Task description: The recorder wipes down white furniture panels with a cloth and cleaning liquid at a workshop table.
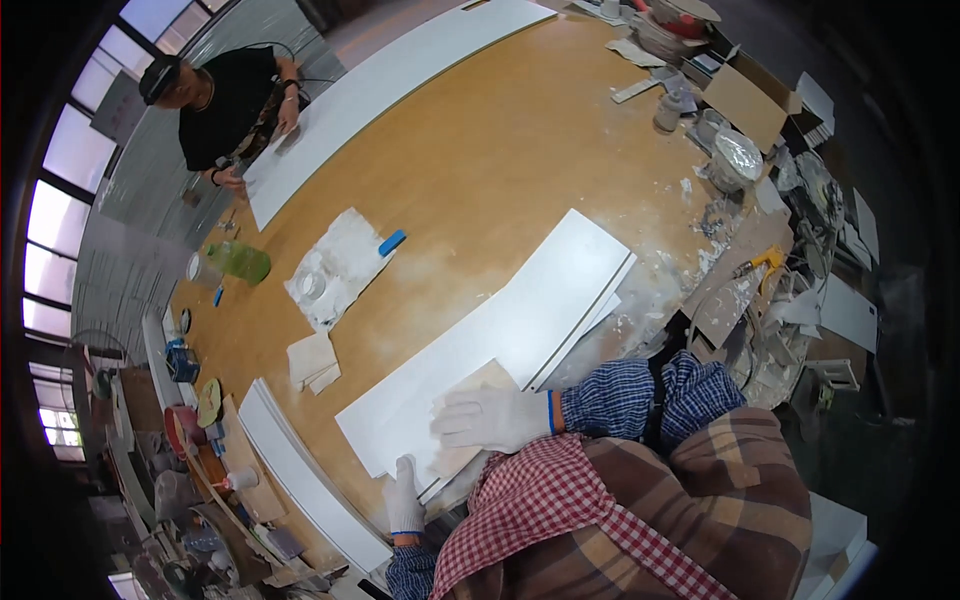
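A long white board (520,310) lies aslant on the wooden table in front of me. My right hand (490,418), in a white knit glove, lies flat on a beige sheet that looks like sandpaper (488,378), pressing it against the board's near part. The fingers stretch leftward. My left hand (404,503), gloved too, holds the near left end of the board. Its thumb rests along the edge, while the other fingers are mostly hidden. Part of another white piece (600,312) shows under the board's right side.
Across the wooden table (480,130), a person (235,110) works at another long white board (400,65). A white cloth (345,258), a blue block (392,242), beige sheets (312,360) and a green bottle (240,262) lie left. Tubs, cartons and a yellow-handled tool (768,260) crowd the right.
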{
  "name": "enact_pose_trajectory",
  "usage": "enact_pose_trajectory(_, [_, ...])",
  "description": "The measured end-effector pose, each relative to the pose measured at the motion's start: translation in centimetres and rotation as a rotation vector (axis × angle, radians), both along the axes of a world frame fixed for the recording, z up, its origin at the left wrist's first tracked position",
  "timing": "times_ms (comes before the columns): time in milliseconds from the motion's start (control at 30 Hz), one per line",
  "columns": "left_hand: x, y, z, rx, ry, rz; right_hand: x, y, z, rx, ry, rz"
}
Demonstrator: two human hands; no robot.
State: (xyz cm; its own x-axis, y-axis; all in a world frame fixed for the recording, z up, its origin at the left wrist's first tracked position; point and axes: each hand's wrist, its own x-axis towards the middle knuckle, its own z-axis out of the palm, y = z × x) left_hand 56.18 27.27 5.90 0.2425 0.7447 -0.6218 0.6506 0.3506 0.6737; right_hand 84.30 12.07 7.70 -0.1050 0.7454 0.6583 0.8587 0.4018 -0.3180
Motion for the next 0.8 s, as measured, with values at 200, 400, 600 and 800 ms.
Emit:
enact_pose_trajectory(200, [-0.8,-0.1,-0.7,0.241,0.036,-0.276,11.0,-5.9,0.2,-0.303,-0.056,-0.311])
enact_pose_trajectory(400, [1.7,-1.1,1.4,-0.146,-0.176,0.076,23.9,-16.6,-2.0,-0.384,0.432,-1.263])
enact_pose_trajectory(600, [-0.5,-0.8,0.0,-0.138,-0.313,0.280,22.4,-19.3,-2.0,-0.181,0.956,-1.351])
enact_pose_trajectory(800, [-1.4,-0.8,2.0,-0.023,-0.233,0.182,17.7,-16.5,-1.4,-0.197,0.638,-1.228])
